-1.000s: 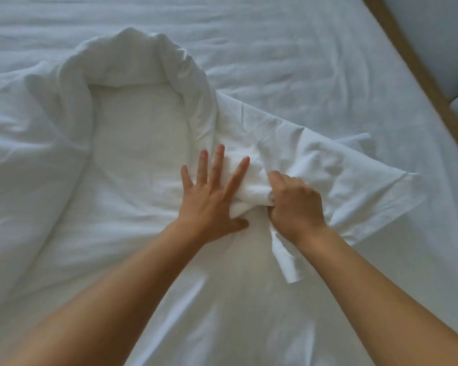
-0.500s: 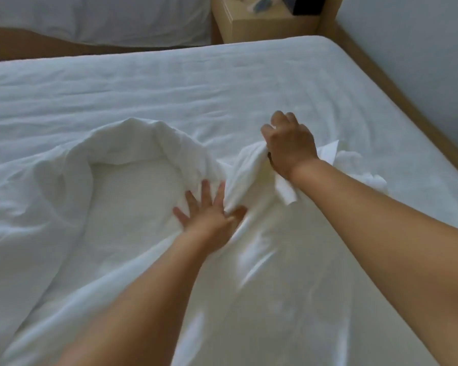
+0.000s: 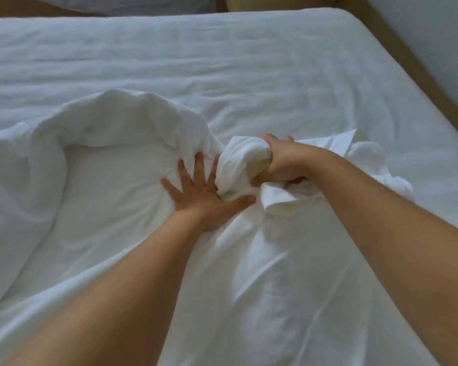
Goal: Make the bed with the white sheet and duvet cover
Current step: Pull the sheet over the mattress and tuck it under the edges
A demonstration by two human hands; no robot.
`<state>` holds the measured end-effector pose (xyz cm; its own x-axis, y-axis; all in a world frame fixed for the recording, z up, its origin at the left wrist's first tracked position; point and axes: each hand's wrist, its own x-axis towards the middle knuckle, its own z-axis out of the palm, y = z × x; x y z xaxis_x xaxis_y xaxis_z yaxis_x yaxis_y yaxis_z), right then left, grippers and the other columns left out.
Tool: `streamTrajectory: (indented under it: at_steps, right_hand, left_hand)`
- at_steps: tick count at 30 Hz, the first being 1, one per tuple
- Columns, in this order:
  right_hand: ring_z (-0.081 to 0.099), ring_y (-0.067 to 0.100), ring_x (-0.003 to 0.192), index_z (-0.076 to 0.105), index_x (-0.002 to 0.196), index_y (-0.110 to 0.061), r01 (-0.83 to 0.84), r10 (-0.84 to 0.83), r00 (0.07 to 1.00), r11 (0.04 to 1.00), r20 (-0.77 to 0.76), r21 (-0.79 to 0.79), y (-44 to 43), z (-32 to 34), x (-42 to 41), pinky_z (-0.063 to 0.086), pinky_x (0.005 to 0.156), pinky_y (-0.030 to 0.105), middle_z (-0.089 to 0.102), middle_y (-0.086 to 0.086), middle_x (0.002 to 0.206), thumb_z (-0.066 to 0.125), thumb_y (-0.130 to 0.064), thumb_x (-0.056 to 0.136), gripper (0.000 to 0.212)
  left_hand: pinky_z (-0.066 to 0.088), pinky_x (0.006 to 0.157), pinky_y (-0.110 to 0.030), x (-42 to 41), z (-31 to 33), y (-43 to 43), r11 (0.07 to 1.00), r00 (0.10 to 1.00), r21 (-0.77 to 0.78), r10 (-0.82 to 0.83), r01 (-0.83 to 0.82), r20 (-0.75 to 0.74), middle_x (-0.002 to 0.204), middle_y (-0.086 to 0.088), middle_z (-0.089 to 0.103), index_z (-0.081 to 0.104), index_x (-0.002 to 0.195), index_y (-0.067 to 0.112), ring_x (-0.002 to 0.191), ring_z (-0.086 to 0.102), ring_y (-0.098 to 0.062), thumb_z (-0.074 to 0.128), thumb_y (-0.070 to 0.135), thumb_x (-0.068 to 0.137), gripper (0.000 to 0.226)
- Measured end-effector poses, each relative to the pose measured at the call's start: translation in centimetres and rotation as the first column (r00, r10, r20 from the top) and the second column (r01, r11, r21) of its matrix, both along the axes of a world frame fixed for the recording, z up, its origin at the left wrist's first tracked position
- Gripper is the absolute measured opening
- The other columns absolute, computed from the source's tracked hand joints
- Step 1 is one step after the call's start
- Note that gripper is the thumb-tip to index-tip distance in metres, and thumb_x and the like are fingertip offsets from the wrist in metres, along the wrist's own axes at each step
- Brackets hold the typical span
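Note:
A white sheet covers the mattress, lying fairly flat with light creases. On top lies the white duvet cover, rumpled, with a thick rolled fold arching over its far side. My left hand presses flat on the duvet cover with fingers spread. Just to its right, my right hand grips a bunched corner of the duvet cover, lifted a little off the bed. A loose flap of white fabric sticks out behind my right wrist.
A wooden bed frame edge runs along the right side, with a pale wall beyond it. At the far top edge is another white bed and part of a wooden nightstand.
My right hand first lifted the cover corner away from me, then came back lower and now clenches a bigger bunch of it. My left hand stayed flat on the cover. The view tilted up.

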<state>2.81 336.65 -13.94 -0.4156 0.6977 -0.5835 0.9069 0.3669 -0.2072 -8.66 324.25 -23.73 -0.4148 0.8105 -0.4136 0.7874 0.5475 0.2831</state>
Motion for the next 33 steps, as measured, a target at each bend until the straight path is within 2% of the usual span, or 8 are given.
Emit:
streamTrajectory:
  at_steps: [3,8,11,14,18,24,30,33]
  right_hand:
    - [0.059,0.026,0.067,0.062,0.089,-0.011,-0.098,0.098,0.995,0.982,0.005,0.163,0.2,0.5,-0.3,0.044,0.055,0.026,0.068,0.011,0.09,0.065,-0.018,0.075,0.016]
    - [0.057,0.039,0.092,0.049,0.092,-0.014,0.225,0.017,0.94,0.719,-0.34,0.658,5.4,4.9,0.2,0.034,0.067,0.034,0.06,0.019,0.102,0.047,-0.02,0.084,0.01]
    - [0.042,0.046,0.122,0.03,0.141,-0.018,0.322,-0.07,0.903,0.763,-0.423,0.561,6.8,3.3,0.1,0.038,0.092,0.045,0.033,0.023,0.142,0.048,-0.024,0.09,0.055]
    - [0.001,0.034,0.145,-0.01,0.15,-0.017,0.211,-0.11,0.945,0.925,-0.309,0.315,2.4,-2.9,-0.5,0.005,0.116,0.04,-0.007,0.019,0.157,0.043,-0.031,0.097,0.076]
    - [0.019,0.033,0.143,0.023,0.148,-0.009,0.403,-0.144,0.828,0.826,-0.542,0.395,-9.4,-7.0,3.2,0.014,0.114,0.044,0.021,0.019,0.154,0.037,-0.032,0.095,0.059]
    - [0.04,0.033,0.131,0.049,0.136,-0.016,0.108,0.038,0.947,0.897,-0.318,0.428,-24.9,-9.5,7.9,0.019,0.107,0.046,0.045,0.018,0.142,0.041,-0.048,0.077,0.068]
    - [0.0,0.025,0.146,0.007,0.151,-0.028,0.065,0.012,0.978,0.93,-0.207,0.363,-24.5,-9.3,7.7,-0.011,0.11,0.041,0.003,0.008,0.159,0.028,-0.05,0.09,0.068]
    - [-0.001,0.026,0.146,0.009,0.151,-0.024,0.103,-0.037,0.982,0.927,-0.187,0.359,-26.3,-8.2,7.9,-0.007,0.112,0.043,0.003,0.01,0.159,0.037,-0.044,0.094,0.067]
  left_hand:
    - [-0.021,0.102,-0.063,0.0,-0.1,-0.6,0.984,1.0,0.179,0.015,-0.015,0.004,0.153,0.007,-0.028,-0.035,0.136,0.042,0.14,-0.027,-0.026,0.011,0.1,0.046,0.117]
    - [0.012,0.111,-0.061,0.9,0.8,-2.8,0.639,0.982,0.746,0.14,-0.186,0.125,0.151,-0.026,0.015,0.012,0.142,0.021,0.141,0.015,-0.036,0.043,0.064,0.07,0.089]
    - [0.0,0.112,-0.056,0.5,0.3,-2.0,0.785,0.988,0.6,0.135,-0.153,0.076,0.156,-0.016,0.004,0.008,0.146,0.029,0.145,0.003,-0.03,0.029,0.072,0.068,0.092]
    - [-0.005,0.111,-0.056,-0.2,-1.0,-1.2,0.906,0.991,0.419,0.105,-0.061,-0.082,0.159,-0.004,-0.001,0.0,0.15,0.036,0.146,-0.004,-0.023,0.011,0.079,0.065,0.096]
    - [-0.006,0.109,-0.058,-0.8,-2.2,-0.7,0.92,0.987,0.39,0.093,-0.034,-0.134,0.159,-0.004,0.001,-0.009,0.147,0.042,0.146,-0.003,-0.024,0.008,0.082,0.066,0.092]
    - [-0.003,0.11,-0.059,-0.7,-1.5,-0.7,0.933,0.979,0.358,0.103,-0.034,-0.176,0.159,-0.004,0.008,0.004,0.15,0.038,0.145,0.003,-0.026,0.01,0.085,0.069,0.093]
    - [0.014,0.114,-0.039,3.9,2.0,-8.9,0.879,0.998,0.474,0.055,-0.053,0.009,0.152,-0.013,0.031,0.036,0.144,0.012,0.141,0.024,-0.028,0.045,0.031,0.095,0.053]
    - [0.01,0.115,-0.035,8.5,3.0,-19.8,0.885,0.997,0.46,0.048,-0.074,0.068,0.152,-0.012,0.031,0.037,0.143,0.009,0.142,0.025,-0.026,0.052,0.021,0.09,0.057]
